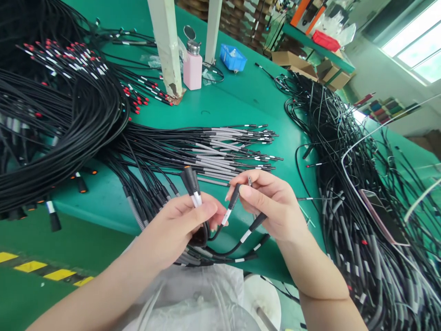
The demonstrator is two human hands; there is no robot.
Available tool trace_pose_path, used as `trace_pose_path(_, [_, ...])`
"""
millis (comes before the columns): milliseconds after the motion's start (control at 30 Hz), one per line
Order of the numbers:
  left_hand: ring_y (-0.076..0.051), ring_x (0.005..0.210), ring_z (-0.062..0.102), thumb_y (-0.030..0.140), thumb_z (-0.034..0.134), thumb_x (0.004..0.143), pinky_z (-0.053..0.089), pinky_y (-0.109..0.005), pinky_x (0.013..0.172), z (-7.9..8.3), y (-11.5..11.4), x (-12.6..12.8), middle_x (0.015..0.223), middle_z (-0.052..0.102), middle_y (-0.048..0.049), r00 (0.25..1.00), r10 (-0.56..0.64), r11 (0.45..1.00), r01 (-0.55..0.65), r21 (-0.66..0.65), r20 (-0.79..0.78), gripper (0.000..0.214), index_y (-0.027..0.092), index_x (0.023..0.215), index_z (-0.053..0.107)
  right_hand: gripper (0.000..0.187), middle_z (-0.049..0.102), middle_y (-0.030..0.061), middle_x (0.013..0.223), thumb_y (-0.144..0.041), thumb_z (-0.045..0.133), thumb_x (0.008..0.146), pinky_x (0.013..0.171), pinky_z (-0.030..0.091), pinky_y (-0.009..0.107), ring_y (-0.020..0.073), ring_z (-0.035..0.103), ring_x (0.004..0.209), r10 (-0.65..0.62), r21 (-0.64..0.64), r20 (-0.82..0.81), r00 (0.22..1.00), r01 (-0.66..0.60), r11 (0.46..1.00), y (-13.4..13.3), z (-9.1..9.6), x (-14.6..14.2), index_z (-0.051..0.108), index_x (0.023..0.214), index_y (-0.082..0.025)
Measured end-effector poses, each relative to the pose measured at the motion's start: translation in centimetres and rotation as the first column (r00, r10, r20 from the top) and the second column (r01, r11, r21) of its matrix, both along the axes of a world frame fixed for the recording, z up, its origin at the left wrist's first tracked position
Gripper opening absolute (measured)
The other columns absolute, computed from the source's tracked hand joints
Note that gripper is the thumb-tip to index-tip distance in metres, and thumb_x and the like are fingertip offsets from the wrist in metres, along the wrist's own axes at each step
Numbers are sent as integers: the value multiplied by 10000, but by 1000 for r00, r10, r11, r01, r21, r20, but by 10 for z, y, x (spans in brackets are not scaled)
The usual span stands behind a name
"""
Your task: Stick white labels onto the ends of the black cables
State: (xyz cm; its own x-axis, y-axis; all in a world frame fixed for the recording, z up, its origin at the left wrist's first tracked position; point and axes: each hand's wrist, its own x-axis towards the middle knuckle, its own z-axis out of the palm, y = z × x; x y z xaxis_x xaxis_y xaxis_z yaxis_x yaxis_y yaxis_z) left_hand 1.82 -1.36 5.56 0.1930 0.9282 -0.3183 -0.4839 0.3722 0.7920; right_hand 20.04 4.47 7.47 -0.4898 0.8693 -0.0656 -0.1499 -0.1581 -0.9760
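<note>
My left hand [182, 218] is closed around a few black cables, and their black connectors [190, 180] with white labels stick up above the thumb. My right hand [274, 202] pinches another black cable connector [234, 196] between thumb and forefinger. A white label [226, 217] sits just below that connector. A thin metal piece [250, 182] shows between the right fingers; its kind is unclear. A second labelled connector [257, 222] lies under the right palm. More cables hang below both hands, over the table's near edge.
Bundled black cables with grey sleeves [217, 158] lie across the green table [237, 101]. Big cable heaps [79, 124] are at left and right. A pink pump bottle [192, 71], white post [167, 46], blue bin [233, 57] and phone [382, 216] are around.
</note>
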Motion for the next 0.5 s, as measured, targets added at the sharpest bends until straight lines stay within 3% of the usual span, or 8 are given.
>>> trace_pose_path(133, [-126,597,552,410,829,777,426,-232,558,-2,0,0,677,719,-11,999,-19,998,18,-58,-29,212,212,707,802,211,725,15,798,-383,792,838,462,456,223,91,555,540,-43,-11,28,999,44,999,-2,1,-3,714,936,-214])
trace_pose_path(333, [-171,681,703,280,926,643,521,-270,692,-9,-1,2,670,771,7,999,-42,991,42,-130,8,155,226,707,795,317,659,-15,716,-467,838,762,460,461,227,97,547,548,-82,-3,89,993,83,997,-5,1,-10,656,826,-216])
trace_pose_path(500, [-148,676,716,252,872,741,533,-253,704,-7,-1,3,666,780,22,993,-88,991,95,-91,77,109,225,750,767,301,620,-42,663,-465,815,795,457,448,221,84,527,510,-80,35,99,992,77,996,-5,-1,-12,659,852,-214])
